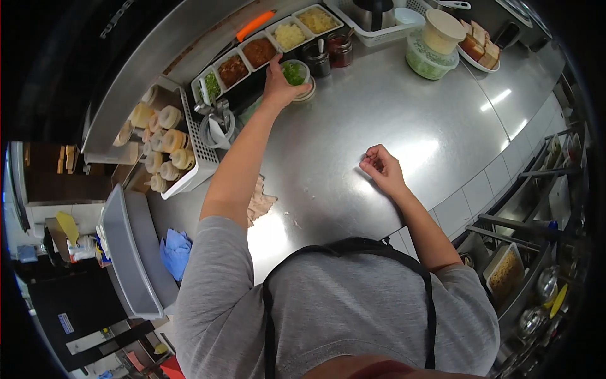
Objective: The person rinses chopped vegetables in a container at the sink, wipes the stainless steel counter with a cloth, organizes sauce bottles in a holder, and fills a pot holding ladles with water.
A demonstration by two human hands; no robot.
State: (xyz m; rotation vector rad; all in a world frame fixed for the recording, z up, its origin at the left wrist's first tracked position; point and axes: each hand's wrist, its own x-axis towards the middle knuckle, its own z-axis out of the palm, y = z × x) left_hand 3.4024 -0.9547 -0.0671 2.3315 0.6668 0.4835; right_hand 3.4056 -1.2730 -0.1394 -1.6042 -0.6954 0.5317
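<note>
My left hand [282, 90] reaches to the back of the steel counter, its thumb and fingers spread around a small round tub of chopped greens [293, 74]. Pale round lids or tubs [307, 93] are partly visible beneath it. Just behind is a row of white trays holding a brown minced filling [259, 52], a reddish chunky mix [232, 71], chopped white pieces [289, 36], yellow shreds [317, 20] and green bits [211, 85]. Over the middle of the counter, my right hand [382, 169] is closed with curled fingers; whether anything is inside is hidden.
Two dark jars [317, 59] stand right of the tub. A white basket of squeeze bottles [170, 141] is at left, near a crumpled cloth [260, 202]. Stacked tubs [433, 55] and a plate of bread [481, 47] sit at back right. An orange-handled knife [255, 25] lies behind the trays.
</note>
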